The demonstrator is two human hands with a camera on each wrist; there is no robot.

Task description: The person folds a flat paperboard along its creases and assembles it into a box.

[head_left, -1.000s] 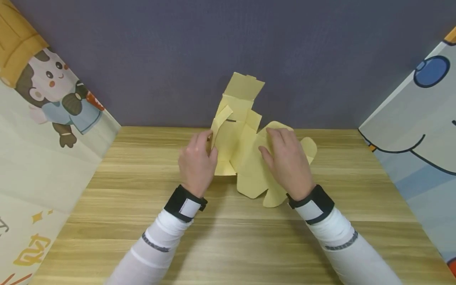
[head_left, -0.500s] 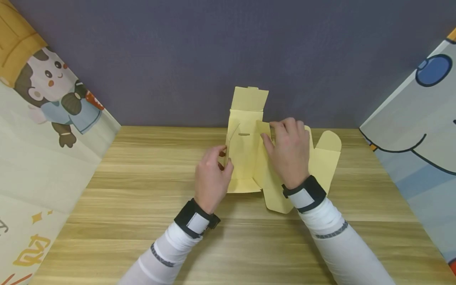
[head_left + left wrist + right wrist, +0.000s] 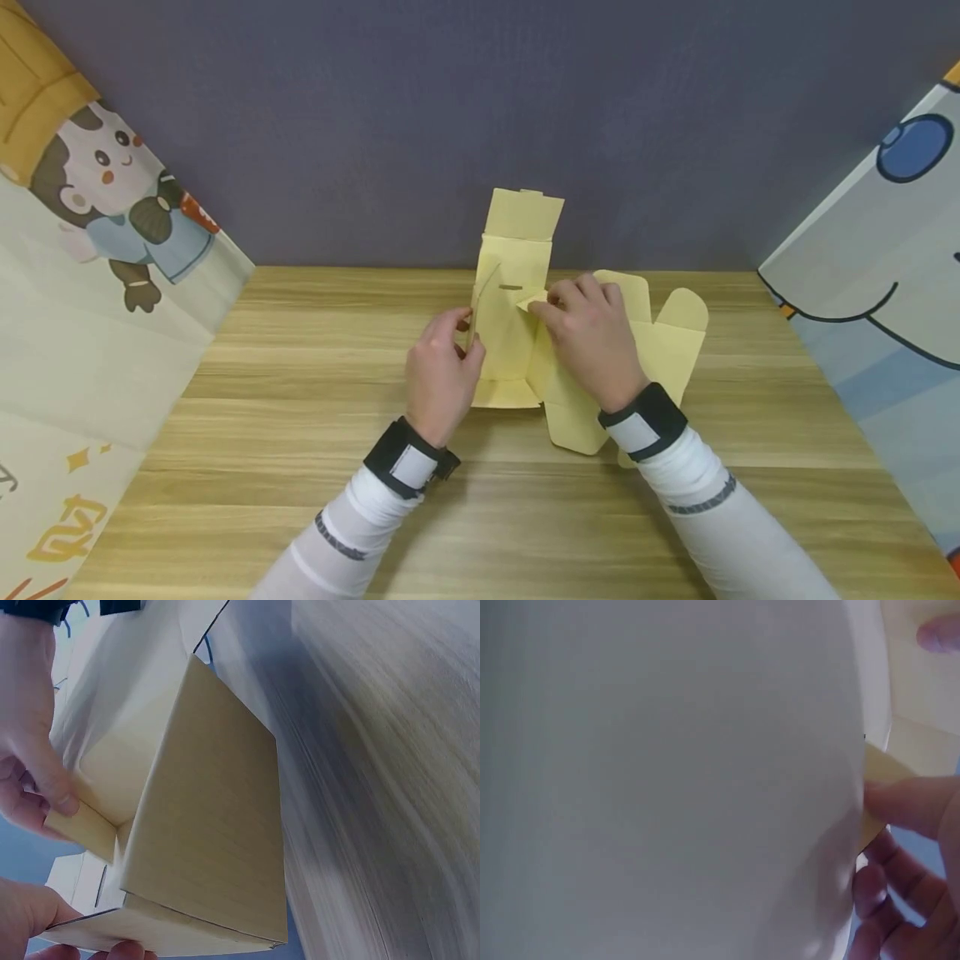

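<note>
A pale yellow cardboard box [image 3: 504, 342], partly folded, stands on the table in the head view, its back panel and lid flap rising at the far end. My left hand [image 3: 442, 371] pinches the edge of its left wall between thumb and fingers. On the other side, my right hand [image 3: 596, 342] pinches a small flap [image 3: 530, 300] at the top of the right wall, bent inward. The left wrist view shows the box's outer wall [image 3: 210, 802] and that flap [image 3: 86, 829] under my right thumb. A large pale panel [image 3: 667, 780] fills most of the right wrist view.
More unfolded panels with rounded tabs [image 3: 684, 310] spread to the right, partly hidden by my right hand. The wood-grain table [image 3: 300, 367] meets a dark blue backdrop [image 3: 375, 133] just behind the box. Printed cartoon panels [image 3: 862, 233] stand on both sides.
The box has turned and shifted right and nearer. My right hand left the right-hand panel for the small flap and bent it inward. My left hand kept to the left wall.
</note>
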